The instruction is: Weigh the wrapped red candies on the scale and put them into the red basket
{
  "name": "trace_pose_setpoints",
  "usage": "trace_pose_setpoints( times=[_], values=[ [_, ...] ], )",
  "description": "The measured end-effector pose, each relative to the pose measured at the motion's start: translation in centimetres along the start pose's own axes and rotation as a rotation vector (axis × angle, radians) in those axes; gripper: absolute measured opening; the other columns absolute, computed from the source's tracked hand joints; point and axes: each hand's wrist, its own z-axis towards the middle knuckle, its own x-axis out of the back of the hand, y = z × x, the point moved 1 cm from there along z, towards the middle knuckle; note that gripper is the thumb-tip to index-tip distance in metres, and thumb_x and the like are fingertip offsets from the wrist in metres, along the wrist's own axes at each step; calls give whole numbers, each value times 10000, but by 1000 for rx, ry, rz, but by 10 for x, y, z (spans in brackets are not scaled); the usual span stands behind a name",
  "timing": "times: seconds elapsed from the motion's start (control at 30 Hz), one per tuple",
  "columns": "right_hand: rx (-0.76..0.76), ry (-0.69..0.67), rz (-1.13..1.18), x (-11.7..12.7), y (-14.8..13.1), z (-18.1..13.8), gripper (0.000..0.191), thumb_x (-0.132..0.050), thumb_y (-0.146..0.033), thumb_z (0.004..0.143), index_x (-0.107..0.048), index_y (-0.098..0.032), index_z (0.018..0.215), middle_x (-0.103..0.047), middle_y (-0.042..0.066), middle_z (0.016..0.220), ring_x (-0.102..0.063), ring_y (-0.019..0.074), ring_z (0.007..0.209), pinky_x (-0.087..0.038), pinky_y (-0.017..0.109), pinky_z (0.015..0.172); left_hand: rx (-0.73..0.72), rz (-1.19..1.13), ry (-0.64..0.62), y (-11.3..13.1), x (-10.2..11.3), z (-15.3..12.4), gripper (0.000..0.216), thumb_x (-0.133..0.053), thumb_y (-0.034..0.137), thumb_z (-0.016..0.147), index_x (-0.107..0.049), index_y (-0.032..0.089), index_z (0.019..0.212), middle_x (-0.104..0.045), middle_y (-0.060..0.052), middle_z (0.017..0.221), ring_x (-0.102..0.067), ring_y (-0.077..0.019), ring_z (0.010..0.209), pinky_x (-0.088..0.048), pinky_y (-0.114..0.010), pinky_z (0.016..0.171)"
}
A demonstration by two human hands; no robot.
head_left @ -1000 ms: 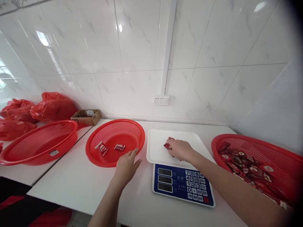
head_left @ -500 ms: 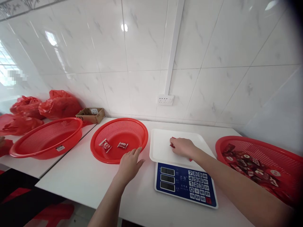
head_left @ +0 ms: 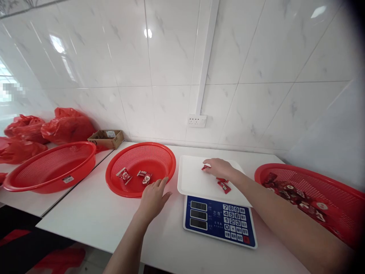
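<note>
My right hand [head_left: 219, 168] is over the white tray [head_left: 189, 182] of a digital scale [head_left: 218, 222], its fingers closed on a small red wrapped candy [head_left: 205, 166]. Below its wrist, more red wrapped candies [head_left: 224, 186] lie on the tray. My left hand [head_left: 154, 198] is held palm down by the right rim of a red plastic basket [head_left: 125, 154]. It holds nothing, and its fingers are stretched out. Inside that basket lie a red-and-white packet [head_left: 124, 176] and, to its right, two small wrapped candies [head_left: 145, 176] touching each other.
At the right stands a red basket [head_left: 285, 169] with many wrapped candies. Another red basket [head_left: 54, 152] is at the left, near red plastic bags [head_left: 68, 125] and a small cardboard box [head_left: 106, 139]. A tiled wall with a socket [head_left: 197, 121] backs the table.
A second small candy now lies beside the one in the middle basket. My right hand has shifted slightly up on the tray, uncovering candies there. The left hand stays nearly in place.
</note>
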Motion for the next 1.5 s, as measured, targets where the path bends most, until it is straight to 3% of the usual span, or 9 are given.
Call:
trace_pose_setpoints(
  times=[0.2, 0.4, 0.57, 0.77, 0.97, 1.17, 1.33, 1.4, 1.5],
  values=[
    [-25, -76, -127, -15, 4, -2, 314, -547, -336, 913, -559, -165, 1175, -579, 77, 1173, -593, 191, 986, -508, 402, 835, -9, 25, 11, 1, 0, 1, 419, -505, 324, 915, -444, 232, 1320, -618, -97, 1206, -600, -258, 1068, -470, -362, 847],
    [61, -10, 19, -5, -31, 1, 338, -459, -394, 948, -576, -174, 1177, -636, 84, 1107, -635, 157, 844, -525, 335, 759, -19, 15, 28, -3, -5, 1, 429, -511, 326, 910, -430, 229, 1320, -617, -88, 1208, -602, -253, 1056, -472, -361, 838],
    [280, 66, 213, 18, -66, -11, 555, -281, -482, 974, -153, -310, 1486, -464, 45, 1411, -648, 97, 824, -505, 206, 655, -21, 23, 14, -1, -1, 1, 425, -509, 330, 913, -436, 231, 1319, -619, -94, 1206, -602, -257, 1063, -471, -358, 844],
    [131, -70, 3, 32, -8, -24, 538, -613, -385, 782, -536, -251, 1298, -662, 76, 1146, -648, 241, 899, -462, 312, 708, -8, 39, -4, 2, 0, 2, 426, -503, 329, 917, -436, 231, 1326, -614, -100, 1218, -596, -261, 1074, -463, -357, 848],
    [0, -238, -144, 12, 46, -41, 513, -674, -383, 678, -627, -259, 1174, -691, 56, 980, -620, 176, 550, -393, 282, 513, -4, 53, 37, 1, -4, 3, 402, -495, 331, 922, -451, 227, 1308, -628, -91, 1190, -613, -261, 1031, -466, -361, 832],
    [33, -147, -179, -5, 43, -47, 203, -550, -221, 764, -682, -240, 917, -681, 65, 969, -621, 266, 876, -378, 294, 613, -13, 74, 21, 1, -3, 1, 413, -493, 325, 926, -438, 209, 1318, -621, -97, 1203, -603, -260, 1056, -456, -360, 854],
    [21, -126, -65, -2, 34, -39, 102, -575, -166, 725, -673, -191, 707, -689, 86, 812, -627, 250, 708, -403, 311, 568, -8, 72, 20, 2, -2, 0, 421, -503, 327, 920, -436, 215, 1320, -616, -95, 1214, -596, -265, 1076, -457, -362, 860],
    [48, -113, 54, 3, 18, -33, 118, -570, -200, 757, -687, -188, 764, -693, 84, 845, -619, 205, 626, -431, 304, 536, -13, 77, 21, 1, -3, 0, 422, -503, 329, 921, -436, 209, 1320, -613, -97, 1222, -592, -265, 1084, -457, -362, 864],
    [158, -49, 292, 14, -19, -25, 346, -508, -317, 858, -590, -241, 1185, -648, 67, 1118, -631, 145, 685, -498, 267, 563, -18, 90, 26, 1, -3, 1, 425, -499, 334, 923, -433, 198, 1320, -621, -101, 1206, -602, -261, 1068, -464, -362, 848]
  ],
)
